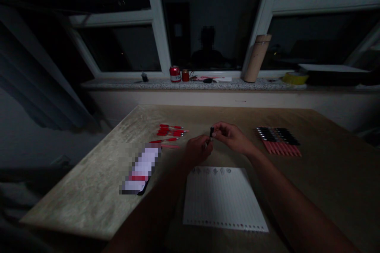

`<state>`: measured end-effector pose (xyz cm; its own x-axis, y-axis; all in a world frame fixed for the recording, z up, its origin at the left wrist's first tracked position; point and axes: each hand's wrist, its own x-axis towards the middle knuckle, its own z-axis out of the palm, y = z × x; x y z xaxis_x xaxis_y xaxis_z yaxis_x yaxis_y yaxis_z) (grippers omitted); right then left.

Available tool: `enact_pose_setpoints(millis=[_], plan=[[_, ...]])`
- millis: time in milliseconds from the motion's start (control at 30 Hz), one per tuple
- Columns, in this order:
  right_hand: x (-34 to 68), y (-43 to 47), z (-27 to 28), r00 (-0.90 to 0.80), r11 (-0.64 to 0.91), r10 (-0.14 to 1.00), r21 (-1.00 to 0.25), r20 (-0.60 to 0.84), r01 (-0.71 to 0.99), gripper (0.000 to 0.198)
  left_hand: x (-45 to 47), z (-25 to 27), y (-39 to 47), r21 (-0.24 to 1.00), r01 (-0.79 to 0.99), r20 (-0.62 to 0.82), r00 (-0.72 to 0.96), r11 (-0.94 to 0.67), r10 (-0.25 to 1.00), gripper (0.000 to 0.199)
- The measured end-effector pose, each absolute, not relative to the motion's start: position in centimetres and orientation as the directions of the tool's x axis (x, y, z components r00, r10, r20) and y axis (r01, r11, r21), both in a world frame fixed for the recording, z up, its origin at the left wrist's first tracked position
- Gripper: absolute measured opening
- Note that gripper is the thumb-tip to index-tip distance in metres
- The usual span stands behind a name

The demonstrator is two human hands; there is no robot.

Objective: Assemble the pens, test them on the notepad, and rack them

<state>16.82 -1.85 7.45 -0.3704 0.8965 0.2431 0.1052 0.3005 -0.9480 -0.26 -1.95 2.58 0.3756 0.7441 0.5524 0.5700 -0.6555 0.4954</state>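
Paper sheet [222, 199], white, ruled, hole-edged, is lying on the tan bench [89, 182]. Beyond it, left hand [197, 150] and right hand [232, 136] are pinching a small black cylindrical piece [211, 131] between them. Black-and-pink pens [278, 140] are lying rowed at right; red pens [171, 132] at left. Farther, a red-and-silver can [175, 74] is standing on the speckled stone sill [124, 84].

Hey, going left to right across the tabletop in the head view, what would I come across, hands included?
Phone, red pens, left hand, small dark piece, right hand, row of black-and-pink pens. The lined paper overlaps the hands' span, so I left it out.
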Motion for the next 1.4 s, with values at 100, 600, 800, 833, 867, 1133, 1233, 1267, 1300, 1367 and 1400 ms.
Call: enact_pose_setpoints(millis=[100,600,800,833,867,1133,1233,1267,1300,1367,1400], plan=[[16.81,-1.86,7.50,-0.371,0.304,0.895,-0.947,0.247,0.104,0.023,-0.21,2.67,-1.98,0.503,0.573,0.548,0.367,-0.647,0.752,0.019],[16.90,-2.02,7.73,-0.347,0.285,0.909,-0.952,0.233,0.108,0.028,-0.22,2.27,-1.77,0.497,0.582,0.551,0.360,-0.643,0.752,0.016],[16.89,-1.89,7.65,-0.269,0.288,0.930,-0.951,0.249,0.114,0.032,-0.13,2.46,-1.93,0.481,0.581,0.547,0.386,-0.656,0.743,0.017],[16.90,-1.84,7.61,-0.262,0.284,0.933,-0.951,0.245,0.121,0.033,-0.14,2.50,-1.98,0.480,0.582,0.538,0.396,-0.657,0.744,0.018],[16.92,-1.81,7.59,-0.259,0.280,0.936,-0.951,0.240,0.132,0.034,-0.16,2.53,-2.03,0.479,0.581,0.530,0.407,-0.659,0.744,0.019],[17.29,-1.90,7.82,-0.284,0.297,0.930,-0.934,0.235,0.198,0.033,-0.31,2.44,-2.24,0.441,0.582,0.488,0.483,-0.683,0.727,0.027],[17.39,-1.99,7.94,-0.323,0.309,0.917,-0.930,0.235,0.199,0.030,-0.33,2.36,-2.30,0.448,0.578,0.469,0.498,-0.682,0.730,0.028],[17.43,-2.00,7.96,-0.329,0.308,0.915,-0.931,0.233,0.197,0.029,-0.33,2.37,-2.33,0.452,0.574,0.465,0.502,-0.683,0.729,0.029],[17.46,-2.00,7.95,-0.335,0.306,0.914,-0.932,0.230,0.194,0.029,-0.34,2.39,-2.36,0.456,0.569,0.462,0.506,-0.684,0.728,0.029],[17.56,-1.98,7.88,-0.347,0.299,0.912,-0.934,0.220,0.195,0.027,-0.35,2.45,-2.42,0.467,0.556,0.458,0.514,-0.688,0.726,0.029],[17.63,-1.95,7.84,-0.350,0.299,0.911,-0.934,0.218,0.195,0.027,-0.36,2.49,-2.42,0.472,0.548,0.456,0.518,-0.690,0.724,0.029]])
